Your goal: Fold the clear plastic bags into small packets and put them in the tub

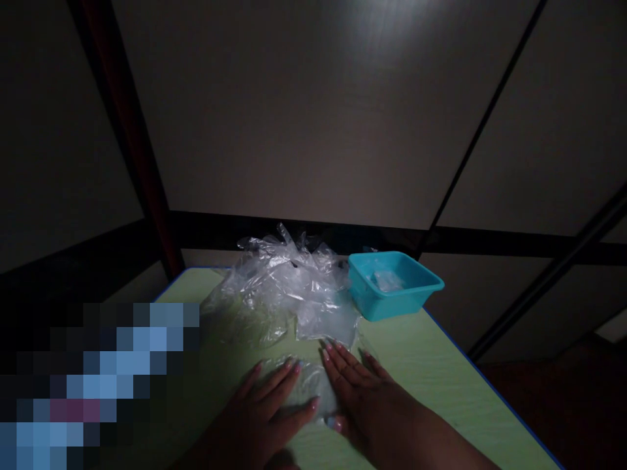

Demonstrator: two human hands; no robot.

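Observation:
A clear plastic bag (313,385) lies on the table near its front, under and between my hands. My left hand (269,405) rests on its left part with the fingers stretched out. My right hand (357,385) presses flat on the right side, its fingers extended toward the pile beyond. That pile of crumpled clear plastic bags (294,281) sits just past my fingertips. To its right stands a turquoise plastic basin (392,307) with a small clear plastic packet (388,281) inside.
The light green table (455,385) has a blue edge running down its right side. Behind it rises a pale panelled wall or cabinet front (304,130) with dark strips. A pixelated patch covers the lower left. The scene is dimly lit.

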